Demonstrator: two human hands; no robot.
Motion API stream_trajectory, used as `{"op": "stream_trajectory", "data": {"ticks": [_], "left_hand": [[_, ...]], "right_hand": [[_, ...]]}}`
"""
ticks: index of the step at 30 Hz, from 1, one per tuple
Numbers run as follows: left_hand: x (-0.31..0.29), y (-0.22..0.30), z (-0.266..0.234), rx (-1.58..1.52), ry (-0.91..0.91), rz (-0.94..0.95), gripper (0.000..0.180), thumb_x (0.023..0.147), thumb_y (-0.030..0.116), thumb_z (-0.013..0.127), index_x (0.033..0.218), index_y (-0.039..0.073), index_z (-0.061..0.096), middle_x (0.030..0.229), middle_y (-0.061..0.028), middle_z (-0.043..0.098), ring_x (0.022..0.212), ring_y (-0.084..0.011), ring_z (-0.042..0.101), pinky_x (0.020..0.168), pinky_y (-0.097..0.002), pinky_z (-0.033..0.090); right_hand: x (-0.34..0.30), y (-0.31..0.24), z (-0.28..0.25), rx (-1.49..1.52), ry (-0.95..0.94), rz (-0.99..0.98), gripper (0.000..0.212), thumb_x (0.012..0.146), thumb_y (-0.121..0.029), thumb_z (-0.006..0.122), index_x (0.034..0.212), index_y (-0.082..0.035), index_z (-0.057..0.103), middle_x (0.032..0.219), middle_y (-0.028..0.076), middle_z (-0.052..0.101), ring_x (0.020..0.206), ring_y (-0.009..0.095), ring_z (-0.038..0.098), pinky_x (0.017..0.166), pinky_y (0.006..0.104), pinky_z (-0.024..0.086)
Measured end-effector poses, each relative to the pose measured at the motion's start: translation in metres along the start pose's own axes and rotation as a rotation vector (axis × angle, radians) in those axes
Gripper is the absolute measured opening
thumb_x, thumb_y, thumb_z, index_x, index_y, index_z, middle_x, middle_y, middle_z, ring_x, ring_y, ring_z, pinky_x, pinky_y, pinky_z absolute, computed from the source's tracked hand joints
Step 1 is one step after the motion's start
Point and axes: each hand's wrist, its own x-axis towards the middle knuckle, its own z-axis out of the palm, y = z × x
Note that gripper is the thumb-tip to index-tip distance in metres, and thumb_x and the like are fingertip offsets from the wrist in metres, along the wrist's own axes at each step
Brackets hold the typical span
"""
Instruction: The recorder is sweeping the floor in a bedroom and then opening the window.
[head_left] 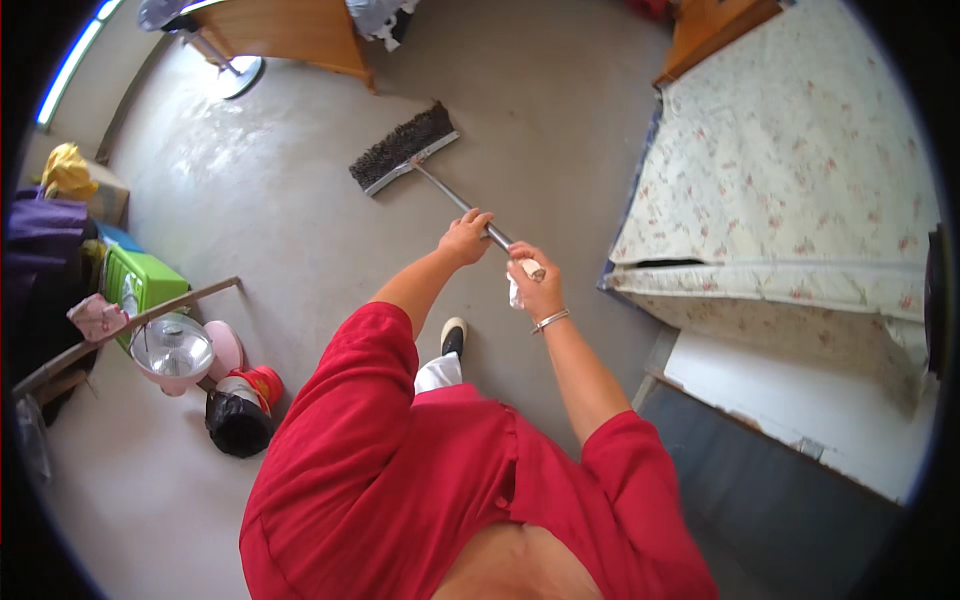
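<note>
Both my hands are wrapped around the metal pole of a wide push broom, whose shaggy dark head and pale grey bar rest on the floor ahead of me. My left hand is closed lower on the pole, nearer the head. At the upper end, my right hand grips the pole, with a bracelet on that wrist. Something white and crumpled shows at the right hand; what it is I cannot tell. The pole slants away to the upper left.
On the left stand a green basket, a clear bowl, a bin with a black bag and a wooden bar. A floral-covered mattress lies right. Wooden furniture and a round-based stand are at the back.
</note>
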Motion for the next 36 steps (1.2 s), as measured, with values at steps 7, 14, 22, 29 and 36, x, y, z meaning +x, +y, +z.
{"op": "stream_trajectory", "data": {"ticks": [7,14,22,29,36], "left_hand": [[-0.052,0.028,0.09,0.08,-0.14,0.227,0.057,0.073,0.017,0.061,0.126,0.02,0.038,0.131,-0.0063,0.038,0.118,-0.0353,0.037,0.097,-0.039,0.035],[-0.134,0.103,0.21,0.146,-0.336,0.311,0.057,0.072,0.019,0.063,0.124,0.02,0.042,0.128,-0.0099,0.041,0.116,-0.0355,0.037,0.099,-0.0408,0.031],[-0.241,0.227,0.344,0.263,-0.566,0.511,0.052,0.074,0.022,0.059,0.123,0.018,0.044,0.123,-0.0114,0.045,0.116,-0.0309,0.039,0.099,-0.0413,0.027],[-0.286,0.32,0.418,0.194,-0.661,0.625,0.052,0.074,0.022,0.06,0.123,0.017,0.044,0.122,-0.0112,0.046,0.115,-0.0273,0.041,0.097,-0.0398,0.031],[-0.277,0.371,0.467,0.231,-0.828,0.712,0.055,0.071,0.031,0.066,0.121,0.022,0.047,0.118,-0.0075,0.051,0.11,-0.0278,0.047,0.092,-0.0395,0.037]], "right_hand": [[-0.135,-0.03,-0.058,-0.007,0.152,0.075,0.011,0.074,0.001,0.059,0.084,-0.002,0.056,0.097,0.004,0.058,0.079,0.009,0.053,0.07,0.0236,0.045],[-0.286,-0.052,-0.138,0.121,0.345,0.115,0.008,0.074,0.002,0.058,0.082,0.0,0.056,0.094,0.005,0.059,0.076,0.008,0.054,0.068,0.0229,0.045],[-0.455,-0.045,-0.243,0.041,0.592,0.079,0.009,0.074,0.003,0.057,0.082,-0.001,0.057,0.092,0.005,0.06,0.073,0.008,0.054,0.064,0.0221,0.045],[-0.516,-0.069,-0.304,0.031,0.799,0.085,0.007,0.073,0.003,0.057,0.08,0.001,0.056,0.093,0.009,0.06,0.066,0.008,0.053,0.059,0.0215,0.044],[-0.524,-0.074,-0.344,-0.045,0.921,0.116,0.009,0.072,0.002,0.058,0.081,0.001,0.057,0.094,0.008,0.06,0.067,0.008,0.053,0.06,0.0213,0.044]]}}
